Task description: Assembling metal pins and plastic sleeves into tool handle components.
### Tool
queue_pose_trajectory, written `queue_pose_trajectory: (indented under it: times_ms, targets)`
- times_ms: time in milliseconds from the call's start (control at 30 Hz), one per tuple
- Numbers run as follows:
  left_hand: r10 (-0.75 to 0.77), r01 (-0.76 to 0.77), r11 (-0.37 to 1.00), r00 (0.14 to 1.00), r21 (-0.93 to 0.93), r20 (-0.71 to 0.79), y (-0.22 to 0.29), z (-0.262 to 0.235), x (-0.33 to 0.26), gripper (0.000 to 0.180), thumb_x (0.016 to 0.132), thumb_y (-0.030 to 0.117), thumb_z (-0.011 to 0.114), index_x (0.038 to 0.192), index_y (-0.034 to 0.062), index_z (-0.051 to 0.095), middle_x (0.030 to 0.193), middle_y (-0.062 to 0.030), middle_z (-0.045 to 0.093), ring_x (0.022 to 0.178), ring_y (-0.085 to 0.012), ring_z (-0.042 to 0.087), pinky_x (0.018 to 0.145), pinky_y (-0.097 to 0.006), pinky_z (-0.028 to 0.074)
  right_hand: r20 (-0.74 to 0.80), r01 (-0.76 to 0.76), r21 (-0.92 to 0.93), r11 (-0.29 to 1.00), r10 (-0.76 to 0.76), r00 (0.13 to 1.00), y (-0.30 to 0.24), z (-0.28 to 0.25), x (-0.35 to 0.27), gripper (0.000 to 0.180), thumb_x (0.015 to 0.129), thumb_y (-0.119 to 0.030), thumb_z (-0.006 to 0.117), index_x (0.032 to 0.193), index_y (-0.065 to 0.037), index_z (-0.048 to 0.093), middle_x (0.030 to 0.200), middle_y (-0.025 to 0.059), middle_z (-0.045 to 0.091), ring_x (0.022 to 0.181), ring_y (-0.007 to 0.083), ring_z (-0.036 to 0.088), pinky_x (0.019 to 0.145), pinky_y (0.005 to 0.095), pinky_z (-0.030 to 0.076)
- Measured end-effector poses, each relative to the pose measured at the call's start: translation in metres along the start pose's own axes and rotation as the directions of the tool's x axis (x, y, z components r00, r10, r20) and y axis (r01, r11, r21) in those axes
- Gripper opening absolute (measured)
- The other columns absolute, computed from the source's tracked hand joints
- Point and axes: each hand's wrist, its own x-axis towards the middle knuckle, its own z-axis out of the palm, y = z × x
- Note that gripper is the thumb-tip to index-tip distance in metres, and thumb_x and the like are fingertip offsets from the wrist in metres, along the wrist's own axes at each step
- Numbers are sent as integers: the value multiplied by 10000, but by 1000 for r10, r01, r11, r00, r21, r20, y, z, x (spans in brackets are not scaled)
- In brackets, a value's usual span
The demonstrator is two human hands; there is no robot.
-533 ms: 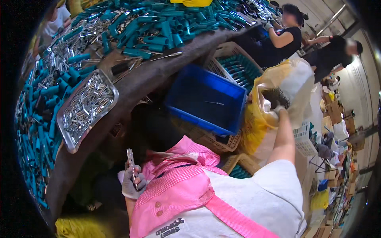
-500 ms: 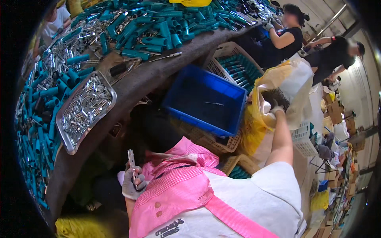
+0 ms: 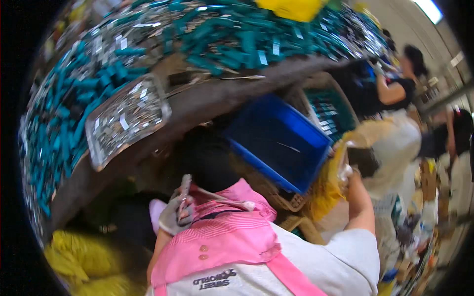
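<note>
My left hand (image 3: 176,215), in a pale glove, is closed round a slim silver metal piece (image 3: 185,186) that points upward, close to the pink gingham apron (image 3: 222,241). My right arm stretches out to the right. My right hand (image 3: 351,176) is at the mouth of a yellow and whitish plastic sack (image 3: 397,143). Something dark (image 3: 364,160) shows in the sack beside that hand. Blur and the sack keep its fingers from showing clearly. Left of the sack, a blue plastic bin (image 3: 269,166) holds one thin metal piece (image 3: 288,147).
A dark-edged table (image 3: 212,101) curves across the front, heaped with teal tubes (image 3: 247,42) and metal parts. On its edge rests a metal tray (image 3: 94,143) of small silver pieces. A crate (image 3: 308,106) with teal items stands behind the bin. Co-workers (image 3: 400,89) are at right.
The whole view has shifted and blurred, with the table and bin now further right. My left hand still grips the metal piece; my right hand stays at the sack.
</note>
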Motion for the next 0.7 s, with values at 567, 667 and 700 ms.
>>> queue_pose_trajectory:
  times_ms: [567,667,700]
  targets:
    - [65,-59,996,993,64,-96,2,15,-3,293,854,195,583,1111,131,458,813,-23,539,483,-69,424,361,-188,298,-237,-33,-629,777,-151,960,-46,-47,-71,401,878,-342,425,1144,-92,591,1202,157,552,1120,281,533,904,389,436]
    - [-63,63,997,998,44,3,13,-16,5,199,870,242,580,1005,110,517,812,-13,547,476,-72,388,367,-193,261,-330,38,-521,853,-242,912,-83,-94,-100,538,682,-289,682,1167,-86,566,1162,187,567,1079,341,543,903,401,436]
    - [-112,110,991,993,73,22,22,-12,23,185,872,238,579,993,110,523,817,-12,551,484,-72,393,367,-194,264,-348,232,-551,801,-474,809,3,-158,-45,623,623,-352,745,1147,-61,577,1126,190,593,1065,330,558,895,388,442]
